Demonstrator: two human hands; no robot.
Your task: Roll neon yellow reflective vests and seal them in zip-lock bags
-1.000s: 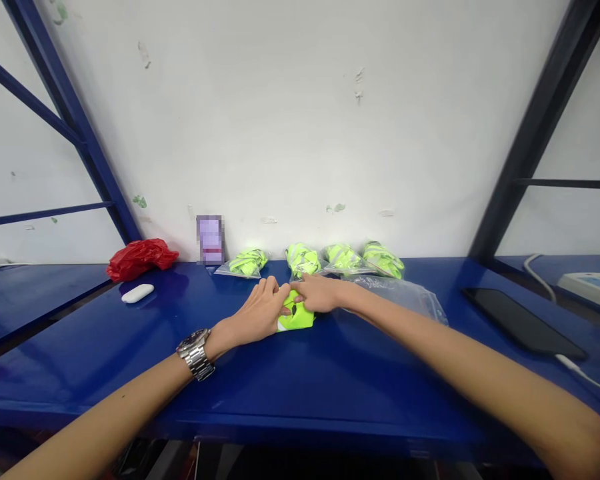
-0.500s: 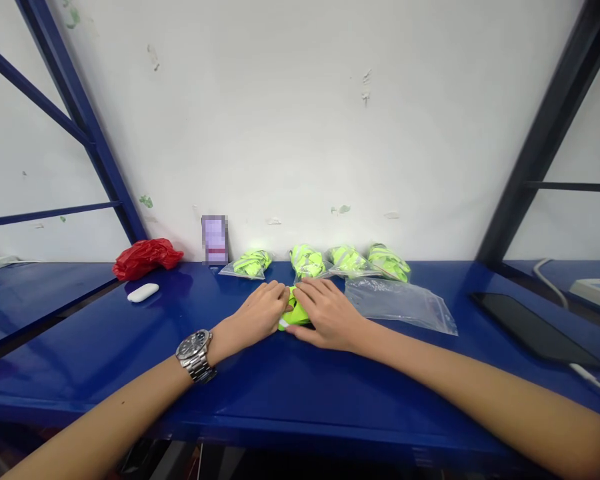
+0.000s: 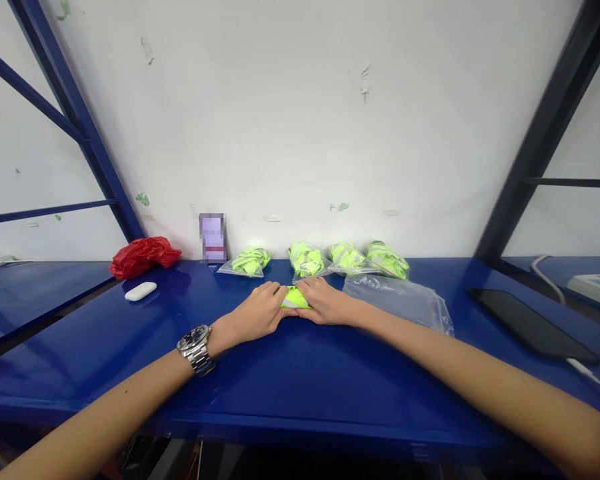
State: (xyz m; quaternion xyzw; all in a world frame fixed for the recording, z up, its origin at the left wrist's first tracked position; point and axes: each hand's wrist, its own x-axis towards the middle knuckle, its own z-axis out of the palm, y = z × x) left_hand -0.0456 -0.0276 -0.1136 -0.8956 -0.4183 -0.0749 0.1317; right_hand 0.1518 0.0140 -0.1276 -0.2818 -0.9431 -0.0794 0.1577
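Observation:
A folded neon-yellow reflective vest [image 3: 295, 298] with a pale silvery stripe is gripped between my two hands over the blue table. My left hand [image 3: 261, 310], a metal watch [image 3: 195, 347] on its wrist, closes around the vest's left end. Around the right end wrap the fingers of my right hand [image 3: 325, 301]. Both thumbs press on the near side, and much of the vest is hidden by the hands. An empty clear zip bag [image 3: 397, 300] lies flat beyond my right forearm.
Along the wall sit several bagged neon-yellow bundles [image 3: 347, 259]. At left are a red plastic bag [image 3: 145, 256], a white earbud case [image 3: 141, 291] and an upright phone [image 3: 213, 239]. A black phone [image 3: 530, 323] with a cable lies on the blue table [image 3: 300, 387] at right.
My right hand's fingers have gone from lying over the vest to curling around its end. Both thumbs now meet at its near side, and the vest looks narrower.

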